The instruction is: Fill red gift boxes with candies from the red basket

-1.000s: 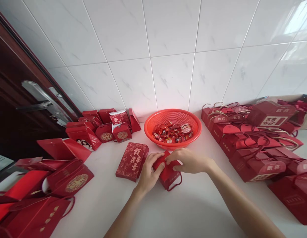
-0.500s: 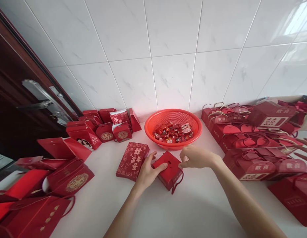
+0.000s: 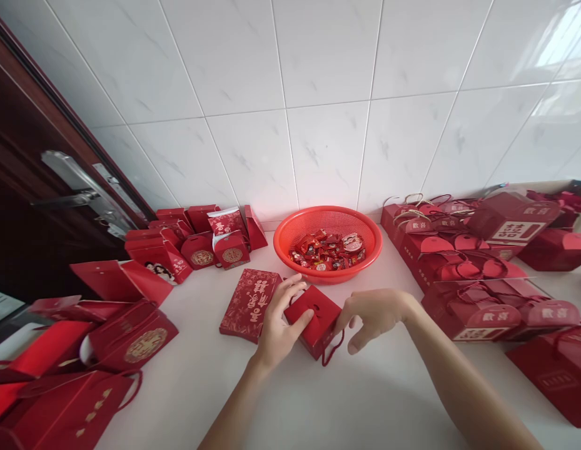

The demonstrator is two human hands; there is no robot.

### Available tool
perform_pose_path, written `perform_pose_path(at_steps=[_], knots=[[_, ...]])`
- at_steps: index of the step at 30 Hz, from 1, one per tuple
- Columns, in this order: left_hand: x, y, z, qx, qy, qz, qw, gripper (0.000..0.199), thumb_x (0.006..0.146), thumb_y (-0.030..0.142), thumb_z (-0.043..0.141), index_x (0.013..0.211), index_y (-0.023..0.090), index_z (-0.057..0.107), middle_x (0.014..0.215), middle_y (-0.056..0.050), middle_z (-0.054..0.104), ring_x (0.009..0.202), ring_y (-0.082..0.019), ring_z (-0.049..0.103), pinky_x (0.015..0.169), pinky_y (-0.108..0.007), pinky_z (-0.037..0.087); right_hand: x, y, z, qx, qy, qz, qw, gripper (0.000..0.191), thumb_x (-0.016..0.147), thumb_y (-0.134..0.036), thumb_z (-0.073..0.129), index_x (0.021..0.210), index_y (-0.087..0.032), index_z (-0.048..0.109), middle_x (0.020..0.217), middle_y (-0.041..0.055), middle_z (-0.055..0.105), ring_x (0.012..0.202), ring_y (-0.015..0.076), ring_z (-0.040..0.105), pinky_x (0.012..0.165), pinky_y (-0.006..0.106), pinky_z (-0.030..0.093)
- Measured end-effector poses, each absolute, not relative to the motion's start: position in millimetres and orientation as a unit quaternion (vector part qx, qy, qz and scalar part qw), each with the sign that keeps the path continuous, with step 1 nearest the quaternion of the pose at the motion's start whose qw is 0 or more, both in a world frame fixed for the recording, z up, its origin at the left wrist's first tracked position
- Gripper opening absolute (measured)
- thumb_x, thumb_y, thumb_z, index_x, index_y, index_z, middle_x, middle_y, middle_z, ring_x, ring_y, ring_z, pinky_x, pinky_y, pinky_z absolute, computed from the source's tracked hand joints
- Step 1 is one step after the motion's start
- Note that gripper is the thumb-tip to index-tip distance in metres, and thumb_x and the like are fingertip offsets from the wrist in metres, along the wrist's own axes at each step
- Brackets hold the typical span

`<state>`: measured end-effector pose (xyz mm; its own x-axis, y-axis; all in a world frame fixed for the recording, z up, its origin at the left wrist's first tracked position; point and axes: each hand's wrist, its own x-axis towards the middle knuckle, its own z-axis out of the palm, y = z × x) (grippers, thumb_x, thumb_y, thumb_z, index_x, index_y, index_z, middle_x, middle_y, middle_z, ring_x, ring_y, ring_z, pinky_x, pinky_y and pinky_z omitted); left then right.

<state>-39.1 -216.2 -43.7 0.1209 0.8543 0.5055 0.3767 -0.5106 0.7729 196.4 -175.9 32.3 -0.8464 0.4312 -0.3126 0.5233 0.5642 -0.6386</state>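
Note:
A small red gift box (image 3: pixel 313 310) with a slot in its top and a dark red cord handle (image 3: pixel 333 351) stands on the white table before me. My left hand (image 3: pixel 283 319) grips it from the left, thumb on the top and fingers along the far left side. At the box's right side is my right hand (image 3: pixel 372 319), fingers bent down against the edge near the cord, thumb held apart. The fingertips of that hand are partly hidden. Just left of the box lies a flat patterned red box (image 3: pixel 247 303) with light lettering.
A red plastic basket (image 3: pixel 328 274) of wrapped sweets stands behind the box, near the tiled wall. Several open red boxes (image 3: pixel 135 331) line the left side by a dark door. On the right, red boxes (image 3: pixel 478 306) with cord handles are stacked close together.
My right hand has lowered and its thumb has spread away from the fingers. My left hand's fingers have shifted up along the box. Another person's hand at the far right has left the view.

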Motion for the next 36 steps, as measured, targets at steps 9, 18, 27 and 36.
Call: perform_pose_path(at_steps=[9, 18, 27, 36], knots=[[-40.0, -217.1, -43.2, 0.721, 0.400, 0.547, 0.149, 0.036, 0.093, 0.022, 0.063, 0.128, 0.030, 0.059, 0.145, -0.011, 0.047, 0.118, -0.025, 0.062, 0.102, -0.044, 0.053, 193.2, -177.7, 48.2, 0.173, 0.810, -0.555, -0.076, 0.038, 0.084, -0.031, 0.074, 0.119, -0.016, 0.073, 0.108, 0.0096, 0.077, 0.099, 0.0206, 0.072, 0.093, 0.032, 0.054], [-36.5, -219.6, -26.1, 0.699, 0.341, 0.582, 0.238, 0.030, 0.098, 0.030, 0.053, 0.126, 0.025, 0.061, 0.127, -0.011, 0.062, 0.118, -0.026, 0.062, 0.099, -0.043, 0.054, 182.2, -187.5, 50.3, 0.169, 0.773, -0.541, -0.285, 0.039, 0.094, -0.019, 0.058, 0.133, -0.019, 0.060, 0.127, 0.0115, 0.069, 0.100, 0.0188, 0.072, 0.090, 0.037, 0.058], [-17.6, -227.2, -12.5, 0.679, 0.372, 0.572, 0.270, 0.049, 0.087, 0.028, 0.071, 0.131, 0.026, 0.051, 0.123, -0.009, 0.062, 0.106, -0.022, 0.065, 0.095, -0.039, 0.055, 165.8, -203.8, 47.9, 0.301, 0.847, -0.288, -0.331, 0.056, 0.089, -0.009, 0.049, 0.142, -0.027, 0.052, 0.099, 0.0025, 0.074, 0.086, 0.0167, 0.069, 0.079, 0.030, 0.055], [-20.8, -225.6, 5.5, 0.621, 0.375, 0.577, 0.375, 0.046, 0.083, 0.021, 0.063, 0.128, 0.025, 0.054, 0.112, -0.007, 0.064, 0.080, -0.015, 0.062, 0.075, -0.032, 0.059, 166.5, -203.8, 53.6, 0.311, 0.834, -0.275, -0.363, 0.045, 0.089, -0.014, 0.056, 0.132, -0.027, 0.062, 0.108, 0.0046, 0.075, 0.094, 0.0187, 0.069, 0.085, 0.032, 0.054]])
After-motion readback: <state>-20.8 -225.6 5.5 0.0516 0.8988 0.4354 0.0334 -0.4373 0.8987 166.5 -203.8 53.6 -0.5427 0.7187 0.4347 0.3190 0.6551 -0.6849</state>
